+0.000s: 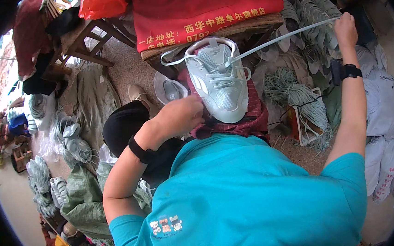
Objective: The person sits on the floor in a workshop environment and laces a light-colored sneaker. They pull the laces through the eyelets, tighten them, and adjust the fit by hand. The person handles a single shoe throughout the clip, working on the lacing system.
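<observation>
"Where's the white mesh sneaker [219, 81]?"
"Twelve o'clock, on maroon striped cloth [256, 107]. Right hand [346, 31], at two, grips its taut white fabric lace [284, 38]."
"Left hand [179, 115]?"
"Curled, sneaker's seven o'clock; whether holding anything, can't tell."

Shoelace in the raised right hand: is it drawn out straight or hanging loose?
Drawn out straight: the shoelace runs in a nearly straight line from the pale shoe to the right hand, with no visible sag.

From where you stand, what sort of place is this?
Probably a small shoe workshop: the right hand holds a lace from a pale sneaker, a bundle of pale cords lies nearby, and more shoes are at left.
</observation>
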A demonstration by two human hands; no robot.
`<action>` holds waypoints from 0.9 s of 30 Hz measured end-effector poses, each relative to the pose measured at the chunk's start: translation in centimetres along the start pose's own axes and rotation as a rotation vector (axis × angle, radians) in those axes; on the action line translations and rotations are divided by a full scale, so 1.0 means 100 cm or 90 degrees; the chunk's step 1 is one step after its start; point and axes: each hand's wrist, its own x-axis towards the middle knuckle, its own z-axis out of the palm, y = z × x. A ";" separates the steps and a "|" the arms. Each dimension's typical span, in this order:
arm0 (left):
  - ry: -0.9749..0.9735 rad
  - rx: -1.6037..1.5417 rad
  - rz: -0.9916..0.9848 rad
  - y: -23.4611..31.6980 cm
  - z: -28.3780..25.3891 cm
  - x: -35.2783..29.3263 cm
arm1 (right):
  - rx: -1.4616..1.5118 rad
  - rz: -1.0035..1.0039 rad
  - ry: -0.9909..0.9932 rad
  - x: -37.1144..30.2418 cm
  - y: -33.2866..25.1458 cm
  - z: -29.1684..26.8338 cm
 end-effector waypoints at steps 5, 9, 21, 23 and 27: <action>0.312 -0.106 -0.073 0.003 -0.011 0.014 | 0.039 -0.007 -0.233 -0.003 -0.027 -0.017; 0.506 -0.074 -0.066 0.021 -0.023 0.036 | 0.478 -0.282 -0.181 -0.061 -0.131 -0.047; 0.543 0.003 -0.148 0.004 -0.051 0.002 | 0.579 -0.425 -0.314 -0.121 -0.258 -0.121; 0.527 0.025 -0.195 0.002 -0.051 -0.007 | 0.609 -0.368 -0.380 -0.119 -0.258 -0.123; 0.464 0.091 -0.211 0.000 -0.041 -0.016 | 0.633 -0.407 -0.326 -0.118 -0.259 -0.126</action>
